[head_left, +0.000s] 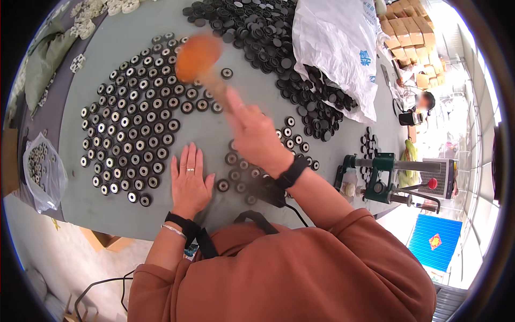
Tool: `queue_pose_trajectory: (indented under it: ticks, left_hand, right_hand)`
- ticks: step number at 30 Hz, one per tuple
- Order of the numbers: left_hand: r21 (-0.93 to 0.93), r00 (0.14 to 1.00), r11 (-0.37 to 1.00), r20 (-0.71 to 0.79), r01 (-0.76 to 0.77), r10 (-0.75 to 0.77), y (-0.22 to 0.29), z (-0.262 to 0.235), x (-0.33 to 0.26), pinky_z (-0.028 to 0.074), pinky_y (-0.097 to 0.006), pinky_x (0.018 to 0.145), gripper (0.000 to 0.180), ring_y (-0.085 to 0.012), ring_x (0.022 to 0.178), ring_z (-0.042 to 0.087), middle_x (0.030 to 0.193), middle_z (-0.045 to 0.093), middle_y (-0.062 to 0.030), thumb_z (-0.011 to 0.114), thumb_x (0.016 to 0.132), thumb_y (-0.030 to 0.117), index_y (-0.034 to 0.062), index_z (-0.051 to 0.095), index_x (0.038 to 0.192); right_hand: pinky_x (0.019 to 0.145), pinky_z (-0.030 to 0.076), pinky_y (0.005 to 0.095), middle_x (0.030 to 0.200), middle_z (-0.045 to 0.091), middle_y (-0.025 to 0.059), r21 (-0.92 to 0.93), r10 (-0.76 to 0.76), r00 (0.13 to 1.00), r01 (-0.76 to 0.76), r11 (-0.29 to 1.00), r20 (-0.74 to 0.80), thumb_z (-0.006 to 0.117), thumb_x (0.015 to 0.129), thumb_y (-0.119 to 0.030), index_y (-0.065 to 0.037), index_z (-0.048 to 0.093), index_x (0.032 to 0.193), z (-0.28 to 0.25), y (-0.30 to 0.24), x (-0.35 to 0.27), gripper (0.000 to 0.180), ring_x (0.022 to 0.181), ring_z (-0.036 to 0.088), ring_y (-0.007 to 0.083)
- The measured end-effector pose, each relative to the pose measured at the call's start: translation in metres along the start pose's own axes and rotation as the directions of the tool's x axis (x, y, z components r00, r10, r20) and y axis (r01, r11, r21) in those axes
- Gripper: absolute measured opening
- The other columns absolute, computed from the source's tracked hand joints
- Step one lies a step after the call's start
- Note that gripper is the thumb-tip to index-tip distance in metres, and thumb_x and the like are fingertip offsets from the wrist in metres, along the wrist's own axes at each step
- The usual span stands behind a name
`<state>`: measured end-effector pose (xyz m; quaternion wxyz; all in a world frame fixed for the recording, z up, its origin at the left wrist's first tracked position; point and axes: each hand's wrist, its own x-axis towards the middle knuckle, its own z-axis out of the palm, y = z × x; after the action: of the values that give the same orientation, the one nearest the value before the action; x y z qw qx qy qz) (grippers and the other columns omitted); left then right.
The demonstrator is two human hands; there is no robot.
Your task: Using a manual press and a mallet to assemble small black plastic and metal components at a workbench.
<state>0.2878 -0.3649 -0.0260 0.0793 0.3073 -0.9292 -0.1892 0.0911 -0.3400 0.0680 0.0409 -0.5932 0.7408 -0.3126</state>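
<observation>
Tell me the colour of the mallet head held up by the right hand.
The mallet head is orange, though blurred; the head view shows it.

Mallet [200, 58]: orange head, pale handle, motion-blurred; slanted, head to upper left, overlapping parts' upper right edge in view | Black round parts [139, 145]: metal centres facing up, flat in close slanting rows; smaller cluster [290, 143] to right.
</observation>
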Motion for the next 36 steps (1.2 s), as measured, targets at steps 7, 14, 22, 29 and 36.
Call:
queue_pose_trajectory:
  ticks: [7,14,22,29,36]
  left_hand:
    - [-0.002,1.0,1.0,0.028,0.008,-0.008,-0.001,-0.002,-0.001,0.012,-0.051,0.115,0.068,-0.0308,0.141,0.019,0.152,0.022,-0.0156,0.053,0.088,0.033,-0.0013,0.029,0.141]
    - [0.023,0.999,1.0,0.042,0.008,-0.009,0.002,-0.001,0.004,0.012,-0.051,0.114,0.068,-0.0311,0.141,0.02,0.151,0.024,-0.0159,0.053,0.088,0.034,-0.002,0.029,0.141]
    - [-0.197,0.981,0.979,-0.192,-0.058,0.02,0.016,-0.01,0.044,0.021,-0.053,0.111,0.067,-0.0361,0.138,0.026,0.145,0.031,-0.0226,0.062,0.084,0.022,-0.0051,0.032,0.138]
    - [-0.033,0.959,0.999,-0.281,0.037,-0.045,-0.006,0.013,0.139,0.02,-0.049,0.112,0.069,-0.0381,0.136,0.028,0.145,0.031,-0.0256,0.058,0.088,0.028,-0.0057,0.029,0.14]
    - [0.018,0.97,0.999,-0.24,0.038,-0.032,-0.008,0.018,0.191,0.02,-0.047,0.113,0.075,-0.0346,0.139,0.025,0.148,0.028,-0.0221,0.054,0.089,0.04,-0.0031,0.025,0.143]
  right_hand:
    - [0.059,0.047,0.0478,0.075,0.057,0.0234,-0.016,0.021,0.977,-0.018,1.0,0.212,0.054,0.092,-0.02,-0.014,0.038,0.139,-0.01,0.013,0.033,0.05,0.065,0.058,0.0407]
    - [0.063,0.046,0.0507,0.078,0.058,0.0271,-0.113,0.169,0.975,-0.153,0.982,0.147,0.053,0.091,-0.018,-0.014,0.038,0.139,0.01,0.026,0.024,0.05,0.071,0.058,0.0453]
    - [0.072,0.049,0.043,0.087,0.064,0.0248,0.123,0.27,0.963,-0.27,0.955,0.011,0.053,0.091,-0.021,-0.011,0.047,0.133,-0.016,0.072,0.063,0.044,0.081,0.063,0.0419]
    - [0.073,0.05,0.0419,0.09,0.065,0.0224,0.045,0.21,0.958,-0.222,0.974,0.195,0.053,0.092,-0.025,-0.016,0.048,0.134,-0.011,0.137,0.066,0.044,0.08,0.063,0.0399]
    - [0.068,0.049,0.0471,0.08,0.063,0.0222,0.011,0.048,0.992,-0.05,0.999,0.115,0.055,0.092,-0.025,-0.019,0.046,0.137,0.006,0.157,0.054,0.046,0.074,0.061,0.0415]
